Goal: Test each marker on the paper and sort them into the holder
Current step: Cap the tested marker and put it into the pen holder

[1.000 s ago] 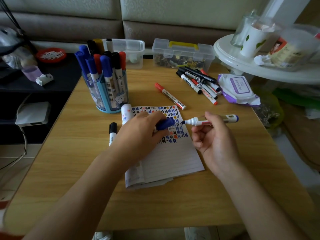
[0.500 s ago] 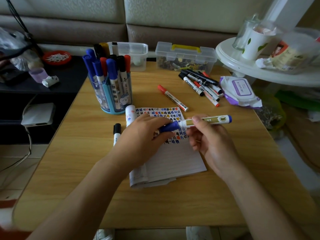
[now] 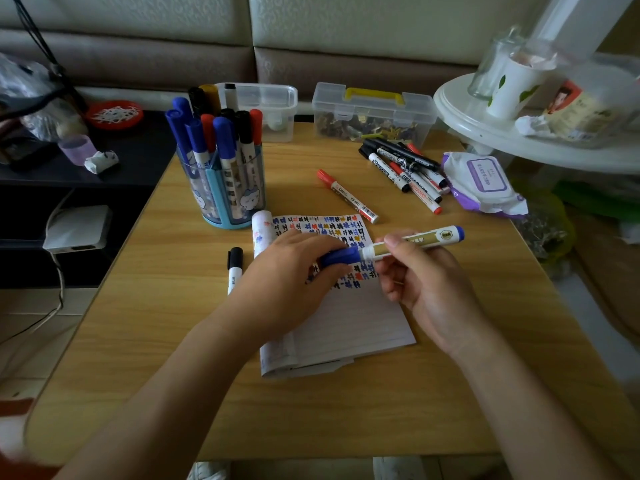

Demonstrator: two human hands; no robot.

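Both hands are working just above the paper [image 3: 353, 323], which is lying on the wooden table [image 3: 166, 358] with coloured scribbles across its top rows. The left hand [image 3: 287, 282] is curling its fingers round the blue cap [image 3: 337, 257] of the blue marker [image 3: 415, 241]. The right hand [image 3: 429, 285] is pinching the barrel between thumb and fingertips, holding it roughly level. Cap and barrel are meeting end to end. Beyond the left hand, the holder [image 3: 227, 202] is standing full of upright markers [image 3: 223, 140]. A red marker [image 3: 346, 195] is lying loose near the paper's top edge and a black marker [image 3: 234, 268] just left of the page. A pile of markers [image 3: 405, 168] is lying beside a pack of wipes [image 3: 485, 181].
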